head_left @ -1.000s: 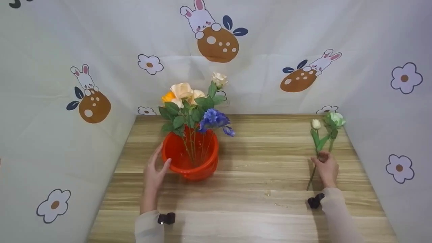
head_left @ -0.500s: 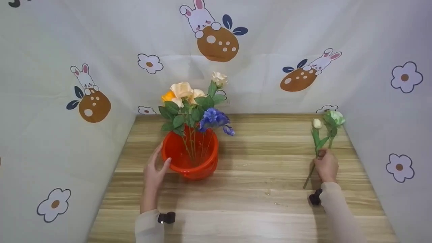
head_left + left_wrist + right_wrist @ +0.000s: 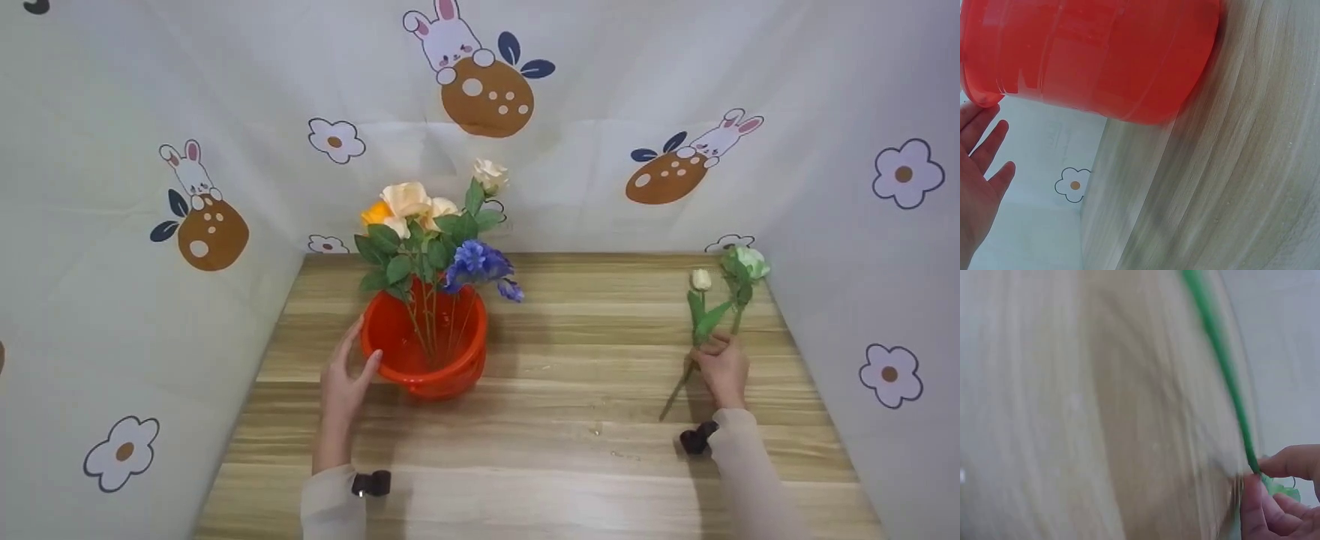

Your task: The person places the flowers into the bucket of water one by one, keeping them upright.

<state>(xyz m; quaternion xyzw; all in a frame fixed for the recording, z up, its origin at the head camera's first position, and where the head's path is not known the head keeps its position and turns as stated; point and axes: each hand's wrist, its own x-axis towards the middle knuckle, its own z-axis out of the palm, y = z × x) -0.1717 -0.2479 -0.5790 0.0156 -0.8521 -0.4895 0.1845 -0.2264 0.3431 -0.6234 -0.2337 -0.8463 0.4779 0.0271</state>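
Observation:
A red bucket (image 3: 444,387) stands left of centre. My left hand (image 3: 345,386) rests fingertips and thumb against its rim's left side, with its fingers extended in the left wrist view. At the right, my right hand (image 3: 722,371) pinches the green stem (image 3: 1225,360) of a white tulip (image 3: 700,280) between thumb and fingers. Its bloom points to the back and the stem's lower end slants forward and left. Just beyond the hand lies a pale green flower (image 3: 748,263) with its own stem, partly hidden behind the fingers.
In the bucket stand cream roses (image 3: 406,201), a yellow-orange bloom (image 3: 375,213) and a blue-violet flower (image 3: 480,266). The wooden table (image 3: 570,360) bears a few small shiny spots in front. Printed cloth walls (image 3: 585,90) enclose its back and sides.
The tulip has turned slightly in my right hand, its stem's lower end swinging left. My left hand stays at the bucket's rim.

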